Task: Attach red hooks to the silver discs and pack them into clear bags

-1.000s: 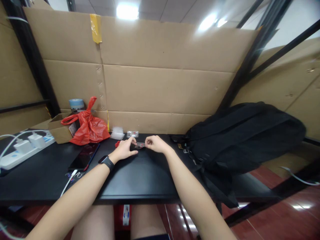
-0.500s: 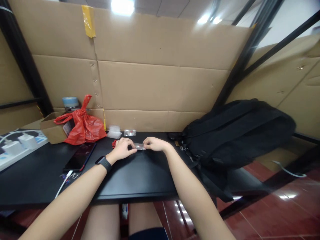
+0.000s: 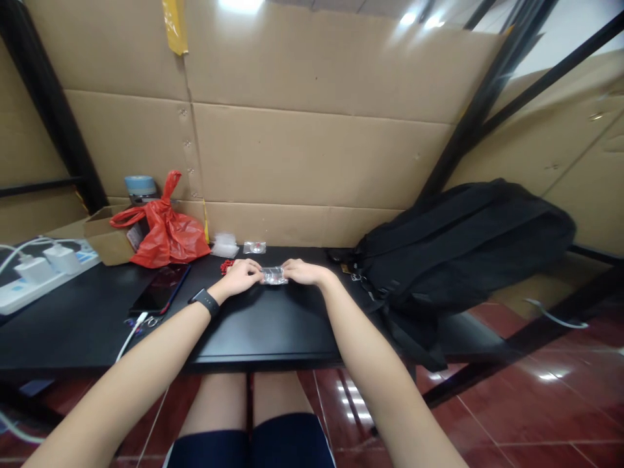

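Note:
A small clear plastic bag [image 3: 274, 275] is stretched between my two hands, just above the black table [image 3: 273, 331]. My left hand [image 3: 241, 276] pinches its left end, and my right hand [image 3: 303, 272] pinches its right end. What the bag contains is too small to make out. Red beads or similar small red items [image 3: 227, 266] lie beside my left hand, partly covered by it. Behind the hands, another small clear bag [image 3: 254, 247] with something red in it lies flat, next to a stack of empty-looking clear bags [image 3: 225, 245].
On the left are a red plastic bag [image 3: 170, 234], a cardboard box [image 3: 110, 237], a blue-lidded jar [image 3: 140, 185], a phone [image 3: 160, 289] with a white cable and a power strip [image 3: 46, 279]. A black backpack [image 3: 468, 253] fills the right side. Cardboard [image 3: 302, 156] walls the back.
Both hands now hold the small bag flatter, with more of its shiny face showing between them. The camera view has tilted down slightly.

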Demonstrator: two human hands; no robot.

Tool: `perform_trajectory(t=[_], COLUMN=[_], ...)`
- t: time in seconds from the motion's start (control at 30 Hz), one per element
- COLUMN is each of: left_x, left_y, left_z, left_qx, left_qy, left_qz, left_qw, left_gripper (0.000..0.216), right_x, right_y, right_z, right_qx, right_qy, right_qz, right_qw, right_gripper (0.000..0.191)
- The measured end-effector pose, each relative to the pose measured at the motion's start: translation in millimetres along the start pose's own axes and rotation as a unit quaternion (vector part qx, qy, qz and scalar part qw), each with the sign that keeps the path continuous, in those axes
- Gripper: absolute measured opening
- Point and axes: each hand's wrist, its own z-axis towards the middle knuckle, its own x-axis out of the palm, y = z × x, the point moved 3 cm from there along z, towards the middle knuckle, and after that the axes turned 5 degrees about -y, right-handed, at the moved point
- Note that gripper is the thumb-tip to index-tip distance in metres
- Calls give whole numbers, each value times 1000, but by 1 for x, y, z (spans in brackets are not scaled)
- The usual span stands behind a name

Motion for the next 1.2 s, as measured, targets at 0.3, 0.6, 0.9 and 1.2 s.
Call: perform_trajectory(t=[0.3, 0.6, 0.9, 1.2], left_x=[1, 0, -2, -7], left_y=[-16, -29, -19, -19], left_z=[-13, -20, -13, -12], left_qx=[10, 48, 9, -19], left_qy=[-60, 2, -48, -58], left_qz=[130, 83, 77, 141], left_qw=[990, 995, 996, 988], left_gripper=[25, 42, 51, 36], right_x=[-5, 7, 0, -2], right_y=[23, 23, 12, 20], right_z=[-9, -7, -7, -7], right_qx=[-17, -74, -53, -109], right_qy=[-111, -21, -66, -65], right_qz=[-69, 2, 170, 81], right_qw=[991, 997, 982, 989], right_gripper=[26, 46, 37, 28])
